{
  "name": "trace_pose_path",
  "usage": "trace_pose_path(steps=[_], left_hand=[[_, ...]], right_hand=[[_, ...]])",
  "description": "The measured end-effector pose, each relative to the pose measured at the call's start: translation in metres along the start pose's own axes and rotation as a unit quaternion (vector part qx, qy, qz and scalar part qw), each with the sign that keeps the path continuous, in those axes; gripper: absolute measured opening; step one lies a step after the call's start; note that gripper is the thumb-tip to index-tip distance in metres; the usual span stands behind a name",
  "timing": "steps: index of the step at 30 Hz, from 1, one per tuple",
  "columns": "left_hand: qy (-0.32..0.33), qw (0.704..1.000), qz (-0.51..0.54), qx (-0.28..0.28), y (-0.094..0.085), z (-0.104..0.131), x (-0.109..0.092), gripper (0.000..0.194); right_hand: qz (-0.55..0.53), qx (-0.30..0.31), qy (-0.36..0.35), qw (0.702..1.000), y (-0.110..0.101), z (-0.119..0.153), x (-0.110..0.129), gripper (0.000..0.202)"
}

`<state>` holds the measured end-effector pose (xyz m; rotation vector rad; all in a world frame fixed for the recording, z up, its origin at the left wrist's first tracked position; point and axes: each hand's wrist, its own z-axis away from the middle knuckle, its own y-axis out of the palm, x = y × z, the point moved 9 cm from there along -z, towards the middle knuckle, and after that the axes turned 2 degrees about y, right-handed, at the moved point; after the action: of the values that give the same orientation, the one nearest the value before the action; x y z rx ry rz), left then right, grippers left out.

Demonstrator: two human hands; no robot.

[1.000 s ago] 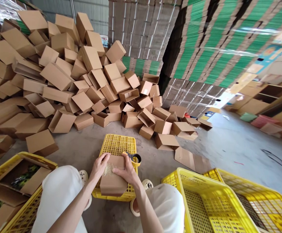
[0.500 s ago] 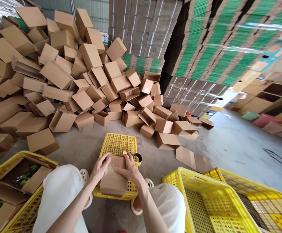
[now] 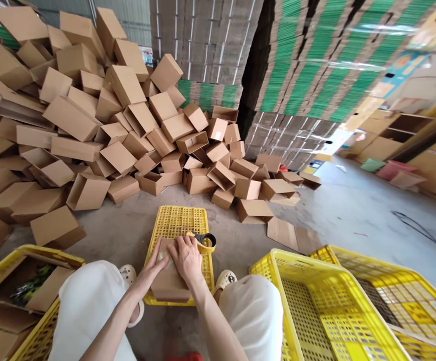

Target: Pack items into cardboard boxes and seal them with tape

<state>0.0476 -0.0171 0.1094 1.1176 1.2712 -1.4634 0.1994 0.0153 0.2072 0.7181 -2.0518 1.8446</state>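
Note:
A closed brown cardboard box lies on an upturned yellow plastic crate between my knees. My left hand rests along the box's left side, fingers stretched forward and thumb over the top. Across the top lies my right hand, palm down with its fingers extended. A shiny patch of clear tape shows on the box between the hands. Just beyond my right fingertips is a yellow tape dispenser with a dark ring; whether the fingers touch it I cannot tell.
To my left, a yellow crate holds open cartons with dark green contents. Two yellow crates stand at my right. A large heap of cardboard boxes spreads ahead, before tall stacks of flattened cartons. A flat cardboard piece lies on the floor.
My right hand has moved left and flattened over the box top. My left hand has slid slightly down its side. The crumpled-looking tape now appears smoother. The view has shifted a little.

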Motion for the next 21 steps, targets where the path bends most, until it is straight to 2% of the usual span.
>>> trace_pose_path(steps=[2,5,7,9,12,14,16,19,21], left_hand=[[-0.008,1.000,-0.002,-0.007,-0.001,0.001,-0.001,0.078],[0.007,0.998,-0.021,-0.052,-0.004,-0.004,-0.009,0.070],[0.009,0.996,-0.032,-0.088,-0.006,-0.010,-0.013,0.063],[0.006,0.993,-0.052,-0.109,-0.008,-0.018,-0.014,0.058],[0.012,0.991,-0.079,-0.105,-0.009,-0.023,-0.019,0.060],[0.013,0.993,-0.076,-0.088,-0.008,-0.020,-0.021,0.066],[0.001,0.997,-0.052,-0.054,-0.006,-0.012,-0.020,0.077],[-0.011,1.000,-0.008,0.010,0.003,0.000,-0.019,0.096],[-0.013,1.000,0.000,0.026,0.006,0.004,-0.019,0.100]], right_hand=[[-0.073,0.005,-0.034,0.997,-0.001,0.005,-0.015,0.038],[-0.183,0.049,-0.044,0.981,0.002,0.013,-0.041,0.090],[-0.226,0.071,-0.029,0.971,0.006,0.015,-0.051,0.104],[-0.247,0.063,-0.014,0.967,0.006,0.012,-0.053,0.093],[-0.275,0.003,0.002,0.961,-0.003,0.007,-0.051,0.055],[-0.319,-0.017,0.020,0.947,-0.007,0.010,-0.056,0.048],[-0.401,0.007,0.040,0.915,-0.005,0.020,-0.066,0.057],[-0.527,0.095,0.055,0.843,0.005,0.042,-0.075,0.082],[-0.566,0.132,0.071,0.811,0.011,0.053,-0.078,0.090]])
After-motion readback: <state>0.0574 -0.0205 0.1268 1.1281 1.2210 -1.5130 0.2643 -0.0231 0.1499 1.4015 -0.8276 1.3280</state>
